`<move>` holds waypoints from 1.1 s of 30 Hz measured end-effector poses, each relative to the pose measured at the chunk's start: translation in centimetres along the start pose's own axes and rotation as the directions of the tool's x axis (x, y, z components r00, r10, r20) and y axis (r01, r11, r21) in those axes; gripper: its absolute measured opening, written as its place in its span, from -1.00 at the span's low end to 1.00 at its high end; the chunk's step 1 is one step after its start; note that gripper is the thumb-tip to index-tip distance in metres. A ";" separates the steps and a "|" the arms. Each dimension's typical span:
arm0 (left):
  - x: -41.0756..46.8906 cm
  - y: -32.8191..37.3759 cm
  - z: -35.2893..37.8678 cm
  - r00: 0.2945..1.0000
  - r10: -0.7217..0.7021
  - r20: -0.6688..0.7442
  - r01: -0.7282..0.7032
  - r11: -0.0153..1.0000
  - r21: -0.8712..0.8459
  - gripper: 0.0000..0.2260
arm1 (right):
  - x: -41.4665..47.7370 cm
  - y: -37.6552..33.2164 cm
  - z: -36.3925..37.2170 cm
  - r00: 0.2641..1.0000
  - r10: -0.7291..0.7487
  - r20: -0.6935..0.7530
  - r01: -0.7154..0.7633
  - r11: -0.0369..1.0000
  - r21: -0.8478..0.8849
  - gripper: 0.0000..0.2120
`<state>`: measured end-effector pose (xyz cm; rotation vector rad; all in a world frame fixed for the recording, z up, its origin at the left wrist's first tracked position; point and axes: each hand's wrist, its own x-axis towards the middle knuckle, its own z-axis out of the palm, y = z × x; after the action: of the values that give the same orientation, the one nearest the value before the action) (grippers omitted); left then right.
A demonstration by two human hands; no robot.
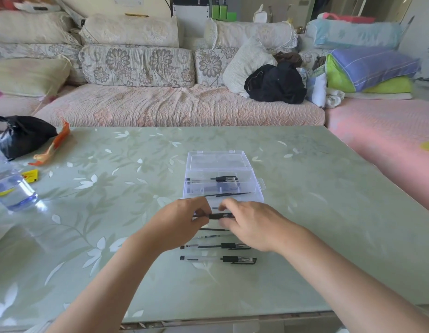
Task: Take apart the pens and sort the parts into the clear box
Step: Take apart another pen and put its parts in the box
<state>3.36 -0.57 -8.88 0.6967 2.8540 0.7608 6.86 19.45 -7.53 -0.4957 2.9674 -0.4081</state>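
Holding pen (219, 216) level over worktop (316, 224), my left hand (179, 227) and right hand (254, 227) each grip pinched on one end, near clear box (254, 179).

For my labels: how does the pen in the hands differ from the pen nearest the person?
The held pen is gripped by the left hand and right hand; the nearest pen lies untouched on the table. The held pen is mostly hidden; the nearest pen shows whole. Both lie crosswise, with black parts.
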 end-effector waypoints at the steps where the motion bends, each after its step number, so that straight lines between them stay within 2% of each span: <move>1: 0.0 -0.2 -0.2 1.000 -0.009 0.004 0.009 1.000 0.014 -0.89 | -0.1 0.4 -0.1 1.000 0.021 0.010 -0.021 1.000 -0.005 -0.75; 3: -0.1 -0.7 -0.4 0.999 -0.035 0.006 0.035 0.999 0.026 -0.92 | -0.1 1.3 0.0 0.997 0.061 0.045 -0.061 0.998 0.006 -0.79; 6: -0.1 -1.0 -0.4 0.999 -0.048 0.010 0.048 0.998 0.033 -0.91 | -0.1 2.7 0.5 0.993 0.081 0.084 -0.080 0.997 -0.008 -0.73; 12: 0.2 -1.0 0.1 1.000 -0.009 0.018 0.009 1.000 -0.015 -0.84 | -0.1 4.0 0.8 0.998 0.050 0.044 -0.047 0.997 -0.062 -0.69; 16: 0.1 -1.2 0.3 0.999 -0.001 0.039 0.003 0.999 -0.035 -0.89 | 0.0 3.9 0.7 0.999 0.044 0.022 -0.043 0.998 -0.041 -0.62; 20: 0.1 -1.2 0.3 0.999 0.007 0.050 -0.005 0.999 -0.043 -0.81 | 0.0 3.3 0.3 0.997 0.034 -0.072 -0.037 0.998 -0.042 -0.70; 23: 0.1 -1.0 0.5 0.999 0.011 0.050 -0.008 0.998 -0.065 -0.82 | -0.1 2.6 0.3 0.991 -0.007 -0.134 0.002 0.999 -0.038 -0.69; 28: 0.2 -0.3 0.8 1.000 0.021 0.022 -0.018 0.993 -0.119 -0.82 | 0.1 2.1 0.5 0.999 -0.039 -0.036 0.035 0.994 -0.106 -0.72; 33: 0.1 0.1 0.8 1.000 0.008 -0.011 -0.009 0.993 -0.119 -0.89 | 0.3 2.0 0.7 0.998 -0.044 -0.043 0.038 0.989 -0.140 -0.73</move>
<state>3.44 -0.12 -9.51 0.6907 2.7888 0.9297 6.12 20.99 -8.77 -0.5695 3.0493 -0.2193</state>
